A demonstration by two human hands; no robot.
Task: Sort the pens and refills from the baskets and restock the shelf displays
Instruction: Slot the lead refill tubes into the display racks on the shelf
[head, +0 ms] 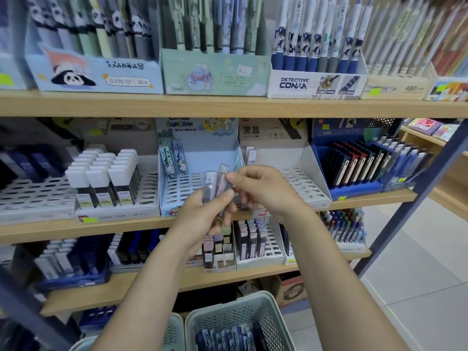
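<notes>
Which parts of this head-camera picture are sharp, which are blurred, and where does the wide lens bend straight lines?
Head view: the Detective Conan box prints read sharply; the refill cases gripped by the left hand and pinched by the right hand are smeared; the shelf edge bows; the top corners go soft; lighting is even.

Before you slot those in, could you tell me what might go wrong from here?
1. The left hand holds several clear refill cases fanned loosely; as the right hand pinches one, others could slip toward the baskets.
2. The blue display tray behind holds two leaning packs; a careless insert might topple them.
</notes>
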